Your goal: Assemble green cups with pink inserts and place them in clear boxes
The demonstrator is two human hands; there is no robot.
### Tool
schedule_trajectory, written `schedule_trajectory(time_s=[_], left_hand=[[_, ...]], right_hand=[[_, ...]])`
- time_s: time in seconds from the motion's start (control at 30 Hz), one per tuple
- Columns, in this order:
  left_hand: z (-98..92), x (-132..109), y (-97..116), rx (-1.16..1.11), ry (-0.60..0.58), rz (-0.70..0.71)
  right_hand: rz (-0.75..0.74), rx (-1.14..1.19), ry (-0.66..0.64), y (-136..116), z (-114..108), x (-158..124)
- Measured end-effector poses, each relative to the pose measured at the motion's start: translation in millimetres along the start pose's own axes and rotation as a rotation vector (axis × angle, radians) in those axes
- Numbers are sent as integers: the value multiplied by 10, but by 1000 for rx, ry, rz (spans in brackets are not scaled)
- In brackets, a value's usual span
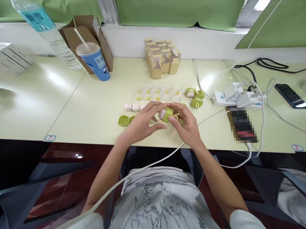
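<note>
Over the table's front part, my right hand grips a small green case between its thumb and fingers. A pale pink rounded piece shows at the case's left side, and a small loop hangs from it. My left hand is at the case's left with its fingers stretched out and thumb apart; its fingertips reach the top of the case. Below the left hand lies an opened green case, partly covered. Pale pink rounded blocks stand in a row behind that hand.
Clear plastic cups with yellow dots stand beyond my hands, with small cardboard boxes behind. More green cases lie right, near a power strip, cables and two phones. A blue cup, carton and bottle stand left.
</note>
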State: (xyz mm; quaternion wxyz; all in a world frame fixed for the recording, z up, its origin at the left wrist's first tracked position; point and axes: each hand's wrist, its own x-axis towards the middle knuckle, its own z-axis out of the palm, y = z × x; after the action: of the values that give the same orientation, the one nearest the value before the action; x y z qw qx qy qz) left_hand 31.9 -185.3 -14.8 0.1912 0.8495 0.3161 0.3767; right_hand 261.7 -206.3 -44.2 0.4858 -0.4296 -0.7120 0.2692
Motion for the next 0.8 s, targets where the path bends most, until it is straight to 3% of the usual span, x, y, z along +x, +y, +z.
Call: schedule_trajectory(time_s=[0.13,0.3,0.5,0.63,0.8], left_hand=[[282,-35,-55,-10,218,40],[334,-15,-76,31,267,73],[420,19,47,167,296,202],[465,2,106,196,290,161],[513,-13,141,193,281,209]], right_hand=[[78,284,34,8,-4,-27],[143,342,0,42,-31,-13],[251,292,-3,-36,-154,-67],[174,136,-18,-66,-201,-60],[-17,-208,-31,-3,-208,-56]])
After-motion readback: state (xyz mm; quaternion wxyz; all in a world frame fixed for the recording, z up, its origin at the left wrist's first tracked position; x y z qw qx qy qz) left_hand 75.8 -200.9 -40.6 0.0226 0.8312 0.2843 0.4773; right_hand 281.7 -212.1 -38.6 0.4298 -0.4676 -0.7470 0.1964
